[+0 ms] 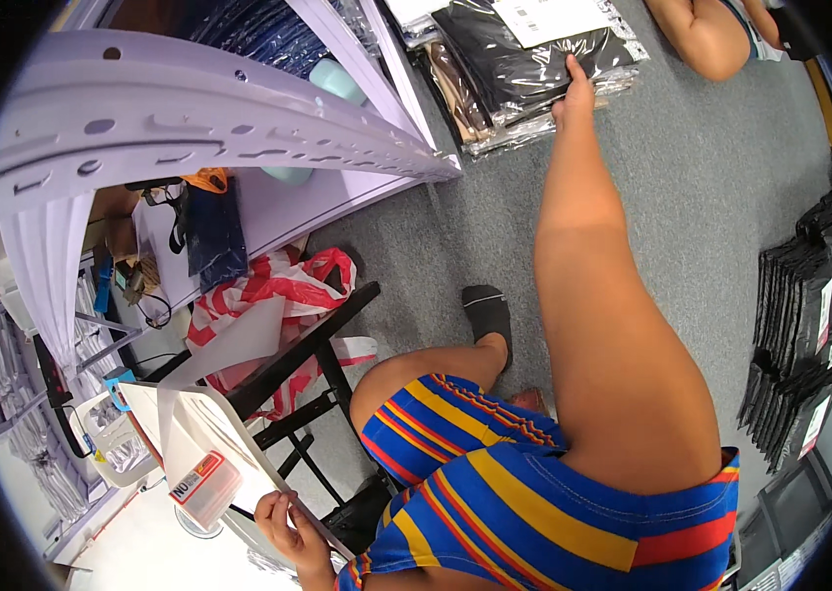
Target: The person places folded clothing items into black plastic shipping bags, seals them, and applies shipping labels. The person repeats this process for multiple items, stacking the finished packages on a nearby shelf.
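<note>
My right arm stretches far forward, and my right hand [576, 97] is at the near edge of a black garment in a clear plastic bag [524, 74]. One digit lies on top of the bag, while the others curl at its edge, partly hidden. A white label sheet [556, 18] lies on that bag, and more bagged garments are stacked beneath it. Down at the lower left, my left hand [293, 532] has its fingers curled over the rim of a white tabletop [263, 458]. A small red-and-white printed sign [206, 488] lies on this tabletop.
A lilac metal shelf [209, 138] stands at left. Beneath it lies a red-and-white striped plastic bag [283, 286], beside black folding legs [308, 350]. Stacks of black bagged packs [795, 315] stand on the grey carpet at right. Another person's bent knee [716, 44] shows at top right.
</note>
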Action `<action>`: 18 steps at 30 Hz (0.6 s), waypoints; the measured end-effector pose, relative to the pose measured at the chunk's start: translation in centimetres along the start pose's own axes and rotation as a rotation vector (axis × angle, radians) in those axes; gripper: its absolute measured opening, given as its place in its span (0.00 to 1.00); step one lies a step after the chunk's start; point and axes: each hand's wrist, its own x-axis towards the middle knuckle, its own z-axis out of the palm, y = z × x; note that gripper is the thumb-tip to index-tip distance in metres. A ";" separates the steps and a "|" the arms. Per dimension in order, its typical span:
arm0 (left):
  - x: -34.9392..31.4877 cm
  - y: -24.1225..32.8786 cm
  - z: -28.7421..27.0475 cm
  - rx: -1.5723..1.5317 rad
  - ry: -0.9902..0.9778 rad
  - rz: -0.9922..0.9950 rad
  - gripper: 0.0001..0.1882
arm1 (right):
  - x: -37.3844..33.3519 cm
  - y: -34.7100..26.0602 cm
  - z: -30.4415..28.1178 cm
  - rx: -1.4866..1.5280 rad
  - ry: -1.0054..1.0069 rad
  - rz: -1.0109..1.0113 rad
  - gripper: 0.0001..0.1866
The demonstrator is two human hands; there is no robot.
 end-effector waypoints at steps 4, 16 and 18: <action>0.4 0.1 -0.5 0.039 -0.009 0.021 0.17 | 0.5 0.0 -0.2 0.073 0.024 -0.032 0.19; -0.2 0.2 -2.0 0.079 0.083 -0.014 0.19 | -1.9 -3.8 2.1 0.098 -0.062 -0.028 0.15; -1.0 0.0 -2.7 0.150 0.108 0.014 0.19 | -4.0 -5.3 2.8 0.090 -0.050 -0.033 0.15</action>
